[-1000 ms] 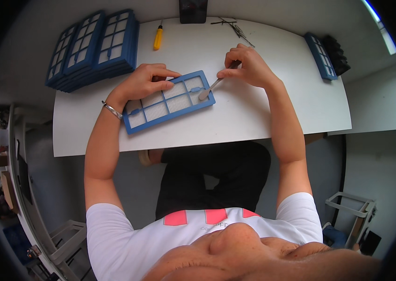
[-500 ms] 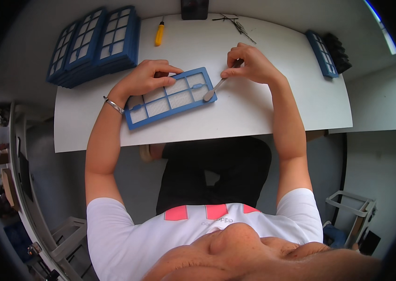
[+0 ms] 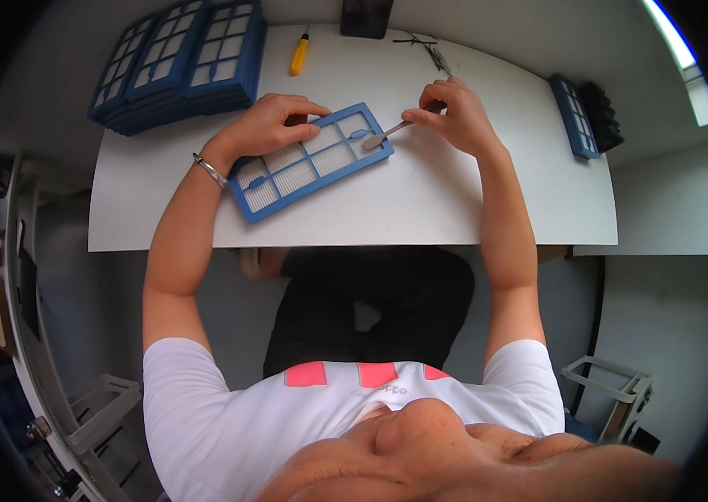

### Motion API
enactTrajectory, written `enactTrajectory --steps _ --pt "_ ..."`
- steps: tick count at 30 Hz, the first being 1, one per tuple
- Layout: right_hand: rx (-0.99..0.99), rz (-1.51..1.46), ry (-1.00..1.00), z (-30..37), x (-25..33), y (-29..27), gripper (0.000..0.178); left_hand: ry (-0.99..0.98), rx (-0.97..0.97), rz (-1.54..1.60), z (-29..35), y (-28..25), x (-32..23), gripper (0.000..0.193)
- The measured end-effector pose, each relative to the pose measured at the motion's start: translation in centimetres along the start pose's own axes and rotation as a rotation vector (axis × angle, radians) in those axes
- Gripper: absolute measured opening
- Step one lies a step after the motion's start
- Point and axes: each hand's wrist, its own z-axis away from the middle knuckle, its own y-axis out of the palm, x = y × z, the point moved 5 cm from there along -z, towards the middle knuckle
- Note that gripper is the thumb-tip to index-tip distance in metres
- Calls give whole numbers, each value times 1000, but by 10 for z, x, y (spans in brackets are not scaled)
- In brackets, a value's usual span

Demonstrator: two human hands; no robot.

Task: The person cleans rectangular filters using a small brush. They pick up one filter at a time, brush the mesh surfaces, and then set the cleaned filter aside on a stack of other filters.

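A rectangular air filter [image 3: 307, 156] with a blue frame and white pleated panels lies tilted on the white table in front of me. My left hand [image 3: 274, 127] holds it at the far left edge, thumb over the panels and index finger stretched along the frame. Between thumb and fingers of my right hand [image 3: 452, 113] is a slim spoon-shaped metal tool [image 3: 393, 131]. Its rounded grey end rests on or just above the filter's right end, inside the frame; contact is hard to tell. The tool's far end is hidden in my hand.
Stacks of similar blue filters [image 3: 171, 63] stand at the far left. A yellow-handled screwdriver [image 3: 299, 57], a dark flat device [image 3: 366, 17] and thin dark strips [image 3: 433, 53] lie at the back. Another blue filter [image 3: 575, 117] sits by black ridged parts [image 3: 600, 107] at right.
The tool's rounded end has shifted from the filter's right corner on the frame inward onto the end panel. Both hands keep their holds. The whole view has shifted slightly.
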Motion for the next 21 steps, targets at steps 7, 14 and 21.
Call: enactTrajectory --steps 7,14,21 --pt "42 -7 -63 -2 6 9 39 42 -32 -72 0 -2 -7 36" --pt "3 -36 30 -1 9 10 37 88 -39 -75 1 -2 -6 37" --pt "-93 -2 32 0 9 -1 34 43 -42 -73 0 -2 -6 38"
